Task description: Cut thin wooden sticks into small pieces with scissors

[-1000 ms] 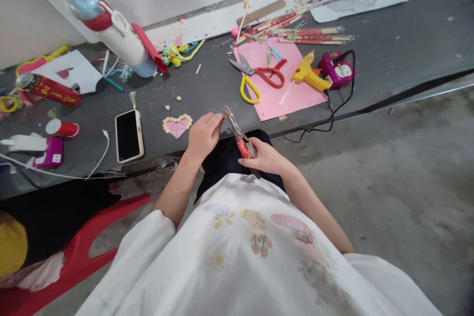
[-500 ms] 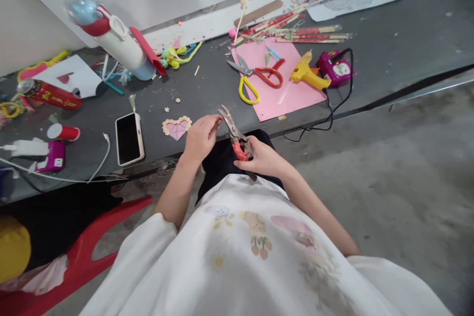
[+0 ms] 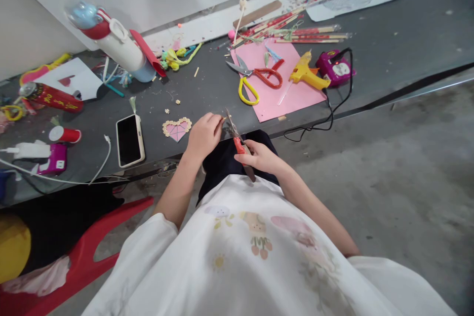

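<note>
Fingers [image 3: 255, 147] round pliers [image 3: 240, 146] — lidded bottle [image 3: 128, 54]

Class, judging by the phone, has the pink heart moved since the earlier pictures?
No; the pink heart keeps its place beside the phone.

I see the right hand [image 3: 259, 157] has turned the red-handled cutters [image 3: 239, 144]: their blades [image 3: 232, 126], visibly parted half a second ago, now look narrow, nearly edge-on. A tiny pale piece [image 3: 224, 118] now shows at the left hand's [image 3: 205, 133] fingertips.
</note>
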Available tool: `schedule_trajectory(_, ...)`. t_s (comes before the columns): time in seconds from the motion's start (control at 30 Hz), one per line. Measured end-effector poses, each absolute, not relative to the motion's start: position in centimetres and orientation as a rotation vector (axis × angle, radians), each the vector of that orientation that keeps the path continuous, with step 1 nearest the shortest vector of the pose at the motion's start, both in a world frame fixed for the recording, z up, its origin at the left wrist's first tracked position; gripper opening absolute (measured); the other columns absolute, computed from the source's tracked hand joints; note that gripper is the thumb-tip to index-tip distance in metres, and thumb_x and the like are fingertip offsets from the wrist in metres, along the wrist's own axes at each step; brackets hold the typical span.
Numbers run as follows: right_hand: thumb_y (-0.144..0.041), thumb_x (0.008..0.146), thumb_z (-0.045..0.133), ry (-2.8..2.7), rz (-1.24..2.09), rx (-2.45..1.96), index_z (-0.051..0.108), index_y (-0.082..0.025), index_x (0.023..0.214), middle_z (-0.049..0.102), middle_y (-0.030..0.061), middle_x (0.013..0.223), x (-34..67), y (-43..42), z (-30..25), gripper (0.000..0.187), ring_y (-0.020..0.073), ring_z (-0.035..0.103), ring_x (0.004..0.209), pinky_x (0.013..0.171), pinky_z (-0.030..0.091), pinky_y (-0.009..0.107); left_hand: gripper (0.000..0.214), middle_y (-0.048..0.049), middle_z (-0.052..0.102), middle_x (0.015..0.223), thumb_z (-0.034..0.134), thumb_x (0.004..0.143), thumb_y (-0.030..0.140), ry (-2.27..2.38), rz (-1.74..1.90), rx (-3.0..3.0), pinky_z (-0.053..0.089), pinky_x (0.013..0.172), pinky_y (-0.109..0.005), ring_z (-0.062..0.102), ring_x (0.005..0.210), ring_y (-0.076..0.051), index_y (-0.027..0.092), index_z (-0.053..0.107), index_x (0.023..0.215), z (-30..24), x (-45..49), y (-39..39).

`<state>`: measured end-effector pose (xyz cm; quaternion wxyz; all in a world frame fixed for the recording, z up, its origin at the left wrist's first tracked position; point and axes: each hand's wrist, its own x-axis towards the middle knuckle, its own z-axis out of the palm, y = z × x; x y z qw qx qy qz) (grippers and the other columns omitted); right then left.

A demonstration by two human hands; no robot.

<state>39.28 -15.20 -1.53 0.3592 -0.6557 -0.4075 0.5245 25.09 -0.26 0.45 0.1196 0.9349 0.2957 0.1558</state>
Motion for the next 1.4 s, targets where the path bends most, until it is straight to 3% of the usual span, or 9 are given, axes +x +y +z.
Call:
schedule_trajectory(0.27,-0.045,0.073,0.069,-0.599,1.639,-1.394,0.049,-0.017,0.08,0.057,-0.0007,0.065,38.9,-15.1,-4.1,0.035,0.013,0.058,0.059,0.052,0.045,0.023,0.029,-0.0133,0.061,0.103,0.037,0.095,0.028,0.849,0.569,2.805,0.043,0.088,-0.038,0.055,0.098,-0.024,0.014,0.059,0.106,0.5,26.6,-1.7)
schedule_trajectory(0.5,-0.044,0.074,0.067,-0.566,1.627,-1.314,0.048,-0.017,0.084,0.058,-0.0004,0.068,38.5,-15.0,-2.7,0.034,0.014,0.061,0.063,0.052,0.044,0.023,0.028,-0.0021,0.059,0.072,0.042,0.093,0.038,1.019,0.565,2.395,0.044,0.068,-0.029,0.053,0.067,-0.014,0.018,0.056,0.079,0.8,24.6,-5.7)
schedule_trajectory(0.6,-0.047,0.077,0.064,-0.637,1.563,-1.281,0.049,-0.018,0.085,0.058,-0.0004,0.067,38.6,-14.3,-1.7,0.034,0.0137,0.06,0.062,0.051,0.042,0.023,0.029,-0.0049,0.065,0.088,0.045,0.091,0.043,1.014,0.523,2.09,0.048,0.075,-0.029,0.06,0.078,-0.015,0.018,0.058,0.096,0.3,23.7,-6.6)
schedule_trajectory(0.7,-0.052,0.079,0.061,-0.704,1.534,-1.238,0.049,-0.019,0.084,0.056,-0.0027,0.06,38.8,-13.1,-0.8,0.035,0.0116,0.053,0.048,0.045,0.037,0.023,0.048,-0.0105,0.062,0.113,0.05,0.086,0.055,0.901,0.498,1.776,0.05,0.085,-0.034,0.062,0.098,-0.02,0.019,0.053,0.117,-0.3,23.8,-6.9)
schedule_trajectory(0.77,-0.053,0.079,0.061,-0.723,1.506,-1.232,0.049,-0.02,0.082,0.055,-0.0032,0.06,38.7,-12.1,-0.2,0.036,0.0111,0.051,0.046,0.045,0.038,0.024,0.06,-0.0115,0.06,0.118,0.055,0.079,0.064,0.787,0.464,1.57,0.053,0.079,-0.034,0.062,0.099,-0.023,0.021,0.051,0.121,-0.4,24.2,-6.9)
schedule_trajectory(0.87,-0.05,0.075,0.067,-0.707,1.458,-1.249,0.049,-0.02,0.08,0.055,-0.0022,0.065,38.4,-10.9,0.5,0.035,0.0114,0.053,0.053,0.049,0.043,0.025,0.071,-0.0087,0.063,0.101,0.069,0.066,0.064,0.711,0.403,1.354,0.051,0.059,-0.029,0.064,0.08,-0.02,0.021,0.05,0.118,-0.2,24.9,-6.8)
schedule_trajectory(0.97,-0.049,0.074,0.068,-0.696,1.465,-1.267,0.048,-0.02,0.081,0.054,-0.002,0.066,38.0,-10.4,1.0,0.036,0.0119,0.053,0.055,0.049,0.045,0.025,0.071,-0.0038,0.061,0.084,0.076,0.061,0.058,0.756,0.379,1.25,0.044,0.049,-0.024,0.061,0.064,-0.016,0.02,0.047,0.114,0.0,25.3,-6.8)
schedule_trajectory(1.27,-0.044,0.07,0.071,-0.78,1.544,-1.273,0.051,-0.019,0.079,0.057,-0.0003,0.066,37.6,-10.9,0.7,0.034,0.012,0.053,0.054,0.043,0.042,0.023,0.07,-0.0003,0.056,0.082,0.081,0.059,0.049,0.75,0.365,1.14,0.044,0.052,-0.022,0.052,0.06,-0.009,0.019,0.046,0.111,-0.8,24.9,-7.2)
schedule_trajectory(1.4,-0.041,0.072,0.068,-0.812,1.48,-1.342,0.054,-0.017,0.081,0.061,0.0013,0.072,37.5,-11.0,0.1,0.029,0.0138,0.059,0.062,0.051,0.047,0.024,0.064,0.0007,0.054,0.079,0.081,0.057,0.05,0.742,0.444,1.153,0.038,0.047,-0.022,0.046,0.054,-0.007,0.019,0.048,0.103,-1.5,24.9,-7.6)
